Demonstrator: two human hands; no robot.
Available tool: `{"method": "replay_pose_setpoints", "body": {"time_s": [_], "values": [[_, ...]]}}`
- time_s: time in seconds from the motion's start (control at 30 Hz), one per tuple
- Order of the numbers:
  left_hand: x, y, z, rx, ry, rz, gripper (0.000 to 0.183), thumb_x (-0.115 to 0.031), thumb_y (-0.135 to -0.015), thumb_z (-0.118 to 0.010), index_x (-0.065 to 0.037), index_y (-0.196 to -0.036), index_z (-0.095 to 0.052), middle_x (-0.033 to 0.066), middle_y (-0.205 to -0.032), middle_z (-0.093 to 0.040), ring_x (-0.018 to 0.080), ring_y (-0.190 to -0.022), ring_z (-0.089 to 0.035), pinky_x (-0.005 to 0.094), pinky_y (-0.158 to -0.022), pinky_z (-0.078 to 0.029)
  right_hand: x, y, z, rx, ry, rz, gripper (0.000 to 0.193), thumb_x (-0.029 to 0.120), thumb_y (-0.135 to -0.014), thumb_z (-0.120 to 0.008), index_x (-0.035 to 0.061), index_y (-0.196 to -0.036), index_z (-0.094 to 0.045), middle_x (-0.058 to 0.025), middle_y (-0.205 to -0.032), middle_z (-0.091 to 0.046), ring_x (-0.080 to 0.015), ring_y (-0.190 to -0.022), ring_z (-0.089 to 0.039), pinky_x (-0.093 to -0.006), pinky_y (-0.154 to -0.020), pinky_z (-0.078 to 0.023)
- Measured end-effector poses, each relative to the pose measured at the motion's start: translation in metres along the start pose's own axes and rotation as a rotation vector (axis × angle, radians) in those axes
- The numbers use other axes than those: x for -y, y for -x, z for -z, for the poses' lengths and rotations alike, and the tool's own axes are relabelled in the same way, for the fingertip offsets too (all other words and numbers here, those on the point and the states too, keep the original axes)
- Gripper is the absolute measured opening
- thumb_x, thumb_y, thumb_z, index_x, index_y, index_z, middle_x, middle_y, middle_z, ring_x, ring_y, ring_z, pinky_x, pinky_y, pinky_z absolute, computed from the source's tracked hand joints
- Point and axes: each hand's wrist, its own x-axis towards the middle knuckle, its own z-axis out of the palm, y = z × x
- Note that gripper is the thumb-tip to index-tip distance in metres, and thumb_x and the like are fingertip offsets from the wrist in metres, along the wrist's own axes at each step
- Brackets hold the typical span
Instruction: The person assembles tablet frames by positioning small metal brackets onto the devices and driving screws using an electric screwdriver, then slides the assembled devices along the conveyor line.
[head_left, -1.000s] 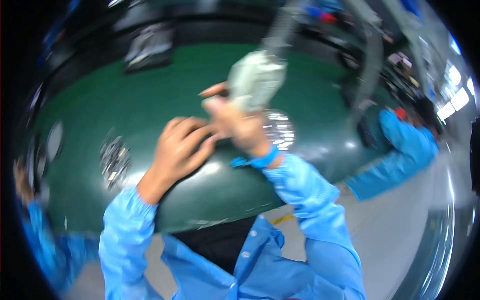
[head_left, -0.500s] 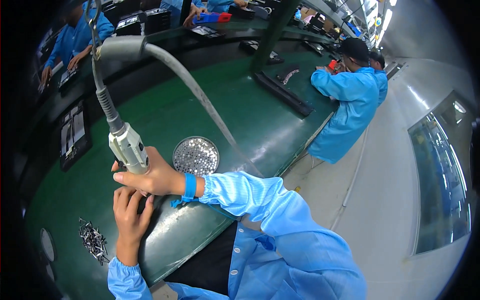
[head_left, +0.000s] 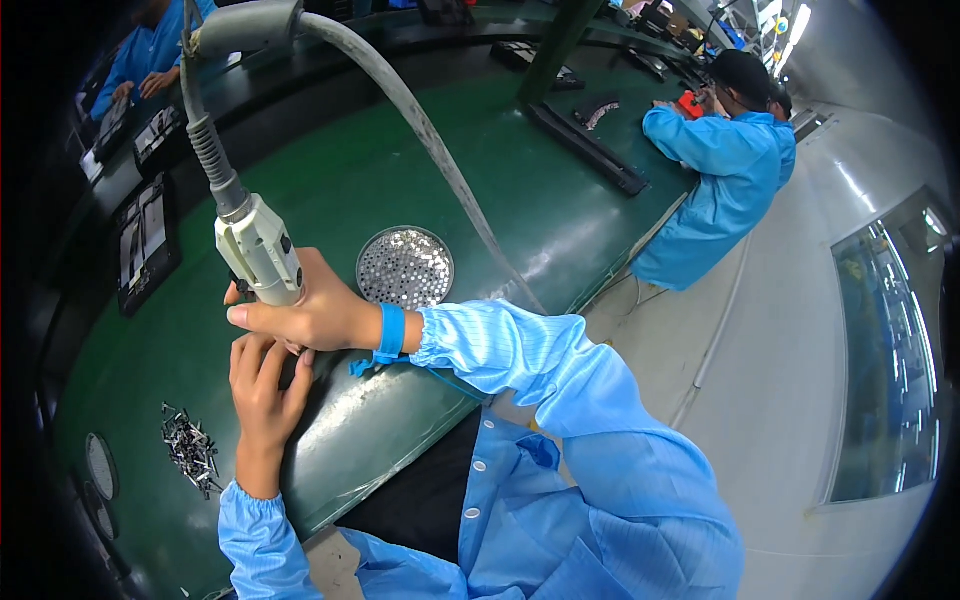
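Note:
My right hand (head_left: 325,308) is wrapped round the pale body of a corded electric screwdriver (head_left: 258,245), which points down at the green tabletop. Just below it my left hand (head_left: 264,395) has its fingers bent and drawn together at the tool's lower end. What those fingertips hold, and the screwdriver's tip, are hidden behind my hands. Beyond my right wrist, a round dish (head_left: 451,266) contains many small shiny discs (head_left: 402,270). To the left of my left forearm lies a loose heap of small dark and silvery pin-like parts (head_left: 190,450). A blue band (head_left: 390,333) circles my right wrist.
The screwdriver hangs from a thick grey cable (head_left: 400,95) arching over the green table (head_left: 330,190). A flat dark device (head_left: 146,245) lies at the far left, round lids (head_left: 101,466) nearer. A long black bar (head_left: 588,150) lies toward a co-worker (head_left: 715,180) at the right.
The whole view has shifted, so the table and my hands sit a little higher in it. My right hand keeps its grip on the screwdriver, and my left hand stays beneath it.

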Motion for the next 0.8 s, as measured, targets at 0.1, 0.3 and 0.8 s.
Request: {"method": "replay_pose_setpoints", "body": {"time_s": [0.1,0.3,0.8], "values": [[0.002,0.005,-0.001,-0.003,-0.007,0.009,0.024,-0.003,-0.074,-0.076,0.001,-0.096,-0.067,0.0142,-0.097,-0.064,0.0329,-0.088,-0.059,0.0417,-0.075,-0.048,0.000,0.001,-0.001,0.012,0.001,-0.002,0.022,0.014,-0.085,-0.074,-0.0015,-0.099,-0.066,-0.0059,-0.078,-0.068,-0.0084,-0.069,-0.063,-0.0258,-0.059,-0.051],[-0.001,-0.001,0.006,-0.034,-0.001,-0.044,0.025,-0.002,-0.074,-0.074,0.002,-0.098,-0.067,0.0132,-0.095,-0.064,0.0325,-0.084,-0.059,0.0408,-0.073,-0.049,0.014,0.002,-0.003,0.040,-0.039,-0.156,0.024,0.015,-0.085,-0.074,-0.0022,-0.099,-0.066,-0.0067,-0.077,-0.067,-0.0085,-0.066,-0.063,-0.0262,-0.057,-0.052],[-0.001,-0.003,0.003,-0.010,0.028,-0.067,0.022,-0.001,-0.074,-0.074,0.003,-0.095,-0.068,0.0128,-0.089,-0.065,0.0308,-0.078,-0.059,0.0382,-0.068,-0.048,0.005,0.001,0.000,0.049,-0.089,-0.051,0.021,0.011,-0.088,-0.072,-0.0029,-0.100,-0.063,-0.0044,-0.065,-0.063,-0.0067,-0.046,-0.056,-0.0230,-0.043,-0.045]]}}
